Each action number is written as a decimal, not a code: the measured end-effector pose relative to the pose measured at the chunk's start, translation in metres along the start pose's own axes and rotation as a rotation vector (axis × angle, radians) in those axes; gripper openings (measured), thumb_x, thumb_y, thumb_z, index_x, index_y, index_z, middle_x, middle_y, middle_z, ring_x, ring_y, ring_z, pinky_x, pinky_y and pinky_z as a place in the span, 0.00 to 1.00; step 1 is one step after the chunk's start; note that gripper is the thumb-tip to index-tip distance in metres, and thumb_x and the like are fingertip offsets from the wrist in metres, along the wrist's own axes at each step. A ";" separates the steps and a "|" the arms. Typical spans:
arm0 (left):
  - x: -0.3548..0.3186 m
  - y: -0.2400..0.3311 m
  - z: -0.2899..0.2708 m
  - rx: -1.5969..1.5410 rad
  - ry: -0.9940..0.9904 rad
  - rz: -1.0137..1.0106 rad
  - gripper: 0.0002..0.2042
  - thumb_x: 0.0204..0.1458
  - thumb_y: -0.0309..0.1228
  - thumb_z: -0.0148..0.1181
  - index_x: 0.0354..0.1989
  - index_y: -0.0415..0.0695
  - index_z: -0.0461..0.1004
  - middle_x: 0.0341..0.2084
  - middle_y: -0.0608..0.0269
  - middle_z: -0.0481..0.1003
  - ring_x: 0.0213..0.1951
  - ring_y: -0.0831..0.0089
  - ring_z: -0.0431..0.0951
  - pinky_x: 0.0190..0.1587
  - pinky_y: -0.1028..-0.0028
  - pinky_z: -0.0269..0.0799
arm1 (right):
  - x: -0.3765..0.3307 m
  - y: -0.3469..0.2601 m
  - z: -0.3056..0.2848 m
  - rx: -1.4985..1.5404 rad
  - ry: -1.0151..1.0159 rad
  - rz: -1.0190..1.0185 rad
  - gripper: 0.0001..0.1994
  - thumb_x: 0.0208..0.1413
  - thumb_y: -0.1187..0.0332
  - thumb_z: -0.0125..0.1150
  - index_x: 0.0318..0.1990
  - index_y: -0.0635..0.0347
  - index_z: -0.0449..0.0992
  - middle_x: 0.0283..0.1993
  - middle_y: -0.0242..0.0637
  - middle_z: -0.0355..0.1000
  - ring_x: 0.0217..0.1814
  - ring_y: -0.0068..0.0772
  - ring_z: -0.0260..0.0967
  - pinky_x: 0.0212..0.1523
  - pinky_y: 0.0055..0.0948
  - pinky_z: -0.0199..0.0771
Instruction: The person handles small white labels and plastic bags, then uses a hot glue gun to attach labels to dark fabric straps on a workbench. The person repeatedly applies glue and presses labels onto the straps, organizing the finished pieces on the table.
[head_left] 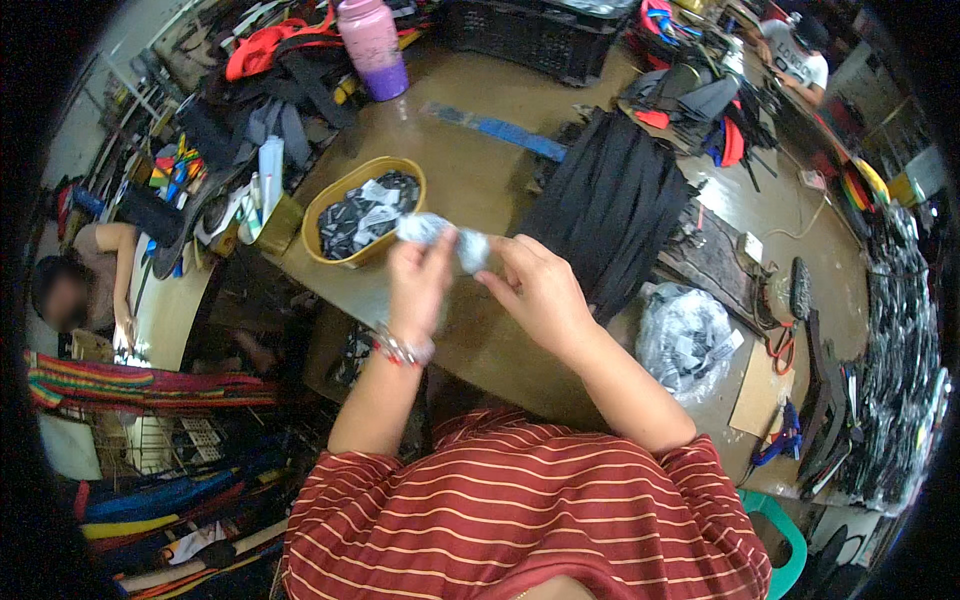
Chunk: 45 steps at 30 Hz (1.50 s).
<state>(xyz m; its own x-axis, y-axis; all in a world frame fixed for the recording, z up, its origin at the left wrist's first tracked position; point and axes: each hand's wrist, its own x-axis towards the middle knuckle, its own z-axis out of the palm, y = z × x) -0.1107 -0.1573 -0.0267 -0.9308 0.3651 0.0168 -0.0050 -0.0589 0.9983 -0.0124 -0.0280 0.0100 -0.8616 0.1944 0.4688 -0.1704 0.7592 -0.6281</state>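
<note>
Both my hands are raised in front of me over the table, fingers pinched on a pale, crumpled piece that looks like plastic [472,252]; blur hides its exact kind. My left hand [418,285], with bracelets at the wrist, grips it from the left, and part of it sticks out above the fingers. From the other side my right hand [540,290] pinches its right end between thumb and fingers. Just beyond my left hand stands an oval yellow-brown tub [312,232] full of small black and whitish pieces.
Long black strips [610,200] lie piled beyond my right hand. Nearer on the right are a clear plastic bag [685,340] of small pieces and orange-handled scissors [782,350]. A pink-purple bottle [375,50] and a black crate [535,35] stand farther back. Other people sit at far left and far right.
</note>
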 end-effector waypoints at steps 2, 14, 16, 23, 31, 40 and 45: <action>0.044 0.005 -0.045 0.403 0.061 0.132 0.17 0.55 0.42 0.59 0.25 0.38 0.76 0.12 0.71 0.65 0.16 0.84 0.61 0.19 0.76 0.55 | 0.006 -0.005 0.014 0.009 -0.043 0.009 0.17 0.48 0.71 0.64 0.48 0.57 0.73 0.27 0.39 0.63 0.27 0.39 0.64 0.30 0.35 0.69; -0.055 -0.020 -0.073 -0.993 0.010 -0.577 0.14 0.63 0.38 0.43 0.44 0.41 0.70 0.35 0.62 0.73 0.39 0.74 0.72 0.47 0.75 0.69 | -0.025 -0.037 0.082 0.159 -0.096 -0.328 0.05 0.49 0.67 0.58 0.32 0.57 0.72 0.31 0.39 0.64 0.35 0.44 0.65 0.39 0.40 0.68; -0.084 -0.040 -0.066 -0.889 -0.189 -0.523 0.15 0.63 0.39 0.41 0.48 0.41 0.66 0.42 0.59 0.71 0.47 0.71 0.70 0.56 0.73 0.63 | -0.037 -0.049 0.105 0.118 -0.223 -0.444 0.07 0.49 0.66 0.54 0.33 0.57 0.71 0.34 0.39 0.64 0.42 0.43 0.65 0.47 0.45 0.65; -0.080 -0.171 -0.208 -1.342 -0.039 -0.402 0.15 0.62 0.30 0.40 0.52 0.38 0.68 0.53 0.52 0.69 0.57 0.62 0.67 0.61 0.62 0.61 | -0.049 -0.026 0.057 0.186 -0.189 -0.329 0.13 0.50 0.60 0.59 0.40 0.57 0.72 0.46 0.38 0.67 0.54 0.41 0.64 0.54 0.43 0.64; -0.003 -0.099 -0.215 0.811 0.858 0.688 0.14 0.58 0.30 0.54 0.49 0.36 0.69 0.47 0.50 0.72 0.47 0.58 0.72 0.53 0.60 0.67 | -0.136 -0.005 -0.185 -0.549 0.216 0.474 0.08 0.49 0.71 0.63 0.38 0.57 0.79 0.44 0.44 0.71 0.49 0.44 0.69 0.49 0.36 0.70; -0.042 0.016 0.172 0.428 -1.137 0.726 0.18 0.52 0.36 0.60 0.52 0.51 0.74 0.63 0.53 0.54 0.58 0.57 0.63 0.60 0.59 0.60 | -0.187 0.019 -0.183 -0.388 0.354 0.795 0.08 0.47 0.75 0.64 0.37 0.61 0.79 0.35 0.40 0.71 0.30 0.33 0.69 0.33 0.29 0.70; -0.056 0.043 0.195 0.494 -1.012 0.685 0.19 0.48 0.20 0.56 0.50 0.46 0.74 0.42 0.60 0.68 0.35 0.70 0.72 0.39 0.72 0.71 | -0.195 0.005 -0.216 -0.527 0.464 0.732 0.09 0.46 0.81 0.62 0.36 0.58 0.79 0.31 0.35 0.66 0.28 0.27 0.64 0.30 0.27 0.66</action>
<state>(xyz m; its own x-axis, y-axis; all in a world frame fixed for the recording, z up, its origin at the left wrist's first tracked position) 0.0121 0.0013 0.0266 -0.0072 0.9391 0.3435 0.6888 -0.2443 0.6826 0.2582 0.0717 0.0492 -0.3802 0.8586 0.3440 0.6544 0.5125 -0.5560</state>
